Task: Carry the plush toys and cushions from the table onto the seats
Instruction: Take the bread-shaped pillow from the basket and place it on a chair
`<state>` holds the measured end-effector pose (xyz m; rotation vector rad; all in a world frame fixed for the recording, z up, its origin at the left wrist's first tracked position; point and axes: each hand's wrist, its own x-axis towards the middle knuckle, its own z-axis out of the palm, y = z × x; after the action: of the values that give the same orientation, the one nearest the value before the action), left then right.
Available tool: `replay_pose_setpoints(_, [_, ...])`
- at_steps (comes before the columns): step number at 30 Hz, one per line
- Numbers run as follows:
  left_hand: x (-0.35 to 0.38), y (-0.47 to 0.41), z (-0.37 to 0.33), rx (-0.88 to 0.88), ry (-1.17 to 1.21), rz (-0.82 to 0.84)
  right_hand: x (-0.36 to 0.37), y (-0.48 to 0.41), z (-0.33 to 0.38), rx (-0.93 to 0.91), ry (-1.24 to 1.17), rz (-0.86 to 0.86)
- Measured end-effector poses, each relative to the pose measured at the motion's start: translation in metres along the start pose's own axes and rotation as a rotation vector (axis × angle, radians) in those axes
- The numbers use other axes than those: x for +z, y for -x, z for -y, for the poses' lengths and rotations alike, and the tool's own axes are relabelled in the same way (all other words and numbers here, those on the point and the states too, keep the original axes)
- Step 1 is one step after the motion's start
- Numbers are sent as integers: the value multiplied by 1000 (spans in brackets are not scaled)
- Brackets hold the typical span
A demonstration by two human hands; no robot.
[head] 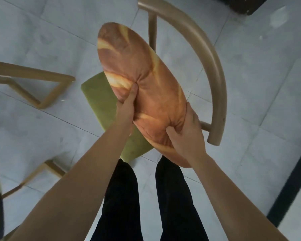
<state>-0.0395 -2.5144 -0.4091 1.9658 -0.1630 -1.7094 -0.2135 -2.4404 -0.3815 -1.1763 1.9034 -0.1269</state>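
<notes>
While the bread-shaped cushion (142, 70) hangs above the green seat (96, 94), the left hand (126, 106) and right hand (186, 131) squeeze its near end, thumbs dug in. It looks soft, squashy and light; holding both sides seems best.

The person is wearing black trousers (122, 202), plain and matte, the cloth hanging loosely on both legs with soft lengthwise folds. The left forearm (87, 171) and right forearm (221, 185) are showing bare, as are the left grip (126, 108) and right grip (188, 134).
</notes>
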Motion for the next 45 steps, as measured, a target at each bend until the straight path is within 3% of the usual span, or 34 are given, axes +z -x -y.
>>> replay_pose_setpoints(5, [11,5,-16,190,-92,-92,-22,-12,11,37,-119,-32])
replay_pose_setpoints(7, [17,2,-16,242,-136,-50,-25,-20,12,50,-144,-52])
replay_pose_setpoints(10, [23,-11,-5,199,-218,54,-25,-36,11,91,-194,-60])
replay_pose_setpoints(12, [20,-18,0,179,-229,21,-22,-44,12,109,-160,-22])
replay_pose_setpoints(17, [6,-23,-7,61,81,69,-5,-41,19,43,-9,-106])
replay_pose_setpoints(23, [10,-12,10,74,-184,-70,-7,-43,14,100,-47,-127])
replay_pose_setpoints(27, [6,-19,17,31,-235,6,-5,-56,26,209,-34,-56])
replay_pose_setpoints(30, [-11,-27,17,33,-100,143,-17,-68,55,223,-90,-155])
replay_pose_setpoints(31, [-18,-28,21,42,-108,189,-21,-71,69,122,-57,-228])
replay_pose_setpoints(33, [-27,-29,34,54,-204,250,-22,-78,105,-264,46,-309])
replay_pose_setpoints(35, [-26,-35,47,44,-224,280,-14,-94,144,-663,218,-242])
replay_pose_setpoints(37, [-16,-40,54,28,-195,252,6,-123,181,-913,587,-160])
replay_pose_setpoints(39, [-7,-45,58,20,-181,209,30,-156,203,-984,1026,-104])
replay_pose_setpoints(41, [-3,-51,63,28,-179,181,47,-185,206,-918,1298,-13])
replay_pose_setpoints(45, [-6,-55,60,5,-183,172,73,-209,219,-695,1417,66])
